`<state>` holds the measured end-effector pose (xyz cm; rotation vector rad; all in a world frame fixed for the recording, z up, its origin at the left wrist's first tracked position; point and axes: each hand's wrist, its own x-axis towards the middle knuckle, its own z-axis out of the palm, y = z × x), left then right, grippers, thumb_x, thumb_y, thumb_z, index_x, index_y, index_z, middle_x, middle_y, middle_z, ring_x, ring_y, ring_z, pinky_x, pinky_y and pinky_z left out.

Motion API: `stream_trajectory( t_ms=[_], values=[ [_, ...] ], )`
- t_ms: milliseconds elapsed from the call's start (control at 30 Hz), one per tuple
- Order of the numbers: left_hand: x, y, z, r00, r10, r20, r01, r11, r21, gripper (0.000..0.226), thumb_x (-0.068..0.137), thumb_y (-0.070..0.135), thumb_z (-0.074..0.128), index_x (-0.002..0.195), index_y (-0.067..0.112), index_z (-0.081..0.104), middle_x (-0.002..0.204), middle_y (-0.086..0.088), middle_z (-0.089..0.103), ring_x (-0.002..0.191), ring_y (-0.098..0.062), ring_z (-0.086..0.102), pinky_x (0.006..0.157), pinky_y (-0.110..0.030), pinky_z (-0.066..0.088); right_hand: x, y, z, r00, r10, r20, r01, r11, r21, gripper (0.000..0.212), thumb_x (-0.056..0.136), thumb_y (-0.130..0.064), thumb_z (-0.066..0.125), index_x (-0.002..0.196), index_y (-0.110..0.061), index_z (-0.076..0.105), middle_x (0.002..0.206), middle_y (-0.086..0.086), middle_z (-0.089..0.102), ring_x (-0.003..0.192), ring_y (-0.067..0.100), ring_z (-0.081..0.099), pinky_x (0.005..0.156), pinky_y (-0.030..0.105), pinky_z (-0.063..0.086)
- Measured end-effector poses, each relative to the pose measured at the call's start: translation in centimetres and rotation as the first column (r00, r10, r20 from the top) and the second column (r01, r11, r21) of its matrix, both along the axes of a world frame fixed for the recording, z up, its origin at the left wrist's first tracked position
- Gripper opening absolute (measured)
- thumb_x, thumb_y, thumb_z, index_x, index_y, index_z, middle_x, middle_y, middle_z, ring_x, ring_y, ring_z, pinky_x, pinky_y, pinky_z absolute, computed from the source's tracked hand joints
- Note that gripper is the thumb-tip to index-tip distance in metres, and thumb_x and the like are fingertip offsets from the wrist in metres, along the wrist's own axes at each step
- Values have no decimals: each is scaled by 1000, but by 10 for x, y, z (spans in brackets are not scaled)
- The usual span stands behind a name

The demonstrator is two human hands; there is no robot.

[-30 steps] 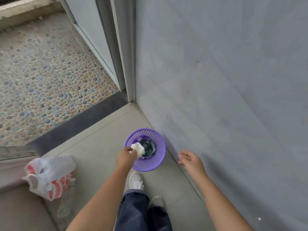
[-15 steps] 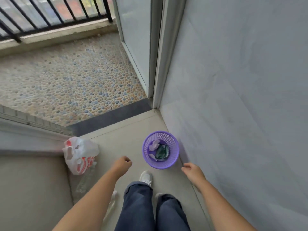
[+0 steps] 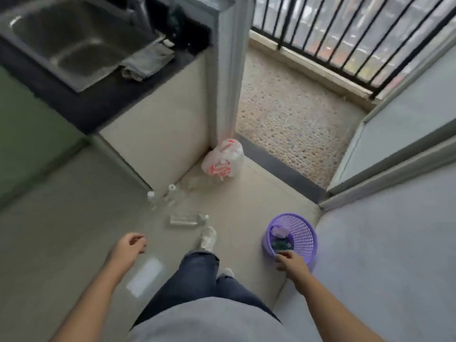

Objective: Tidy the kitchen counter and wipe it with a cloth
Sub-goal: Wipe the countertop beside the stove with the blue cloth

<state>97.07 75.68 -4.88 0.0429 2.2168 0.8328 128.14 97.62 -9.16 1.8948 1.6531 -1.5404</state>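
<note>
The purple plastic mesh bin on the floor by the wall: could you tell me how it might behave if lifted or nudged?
The purple plastic mesh bin probably feels light, since its walls are perforated and it holds only a few scraps. It is narrow and tall-sided, so a sideways nudge may tip or slide it on the smooth floor.

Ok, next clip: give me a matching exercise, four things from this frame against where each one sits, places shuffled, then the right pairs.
Things:
1. grey cloth
2. purple wastebasket
3. white and red plastic bag
4. clear bottles

Places:
A. on the floor against the grey wall, by the right hand
B. on the floor in the corner by the balcony door frame
C. on the dark counter beside the steel sink
D. on the floor along the foot of the counter's end panel

Pairs: 1-C, 2-A, 3-B, 4-D
</note>
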Motion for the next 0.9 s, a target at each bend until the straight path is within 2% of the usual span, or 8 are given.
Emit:
stream_trajectory(
  t_ms=[100,200,267,400,533,667,767,900],
  values=[
    [20,-129,-6,935,356,13,-354,932,-75,23,92,6,46,111,-3,55,105,-24,63,90,-31,59,77,-32,36,-56,-16,-1,926,374,47,-376,926,25,29,84,-9,55,110,2,61,89,10,61,76,21,55,71,25,43],
    [52,-231,-13,779,626,35,-617,776,-132,24,93,6,44,107,-8,57,99,-24,64,80,-33,59,67,-30,38,-129,-44,1,771,631,81,-636,771,44,32,85,-12,57,114,1,59,84,8,59,80,20,53,74,26,40],
    [68,-281,-19,645,761,65,-751,648,-132,22,92,2,44,101,-12,58,88,-24,64,66,-24,60,56,-26,39,-183,-77,8,669,738,90,-743,665,73,31,85,-15,58,114,-2,60,81,7,62,82,22,56,73,27,42],
    [70,-353,-29,406,904,137,-907,417,-64,23,91,0,44,104,-14,56,92,-23,62,83,-32,60,78,-31,39,-283,-175,19,505,860,74,-861,497,104,28,86,-12,57,112,-2,61,98,17,65,89,32,62,78,32,43],
    [41,-427,-20,433,889,153,-901,431,45,13,91,11,47,84,10,58,91,-16,64,86,-30,62,70,-31,40,-370,-306,9,286,957,38,-955,282,91,29,86,-13,57,113,-2,60,100,16,63,87,24,56,80,33,43],
    [12,-510,1,504,858,96,-863,503,36,14,90,15,47,84,19,59,90,-10,64,87,-27,60,70,-28,40,-449,-442,15,66,997,-25,-989,69,128,31,87,-17,57,114,-3,59,99,9,59,95,26,57,94,42,44],
    [-6,-562,16,441,894,76,-898,438,50,18,90,12,48,82,25,57,91,-9,64,89,-27,61,70,-27,41,-495,-525,34,-15,995,-100,-991,-1,133,28,90,-20,53,117,-12,57,104,6,58,102,26,58,87,34,43],
    [-36,-619,21,331,939,92,-943,324,81,16,91,11,48,102,11,59,97,-10,63,90,-25,62,68,-25,42,-553,-586,44,-51,991,-123,-984,-29,175,30,91,-22,52,118,-10,57,110,7,59,103,24,57,85,31,43]
  ],
)
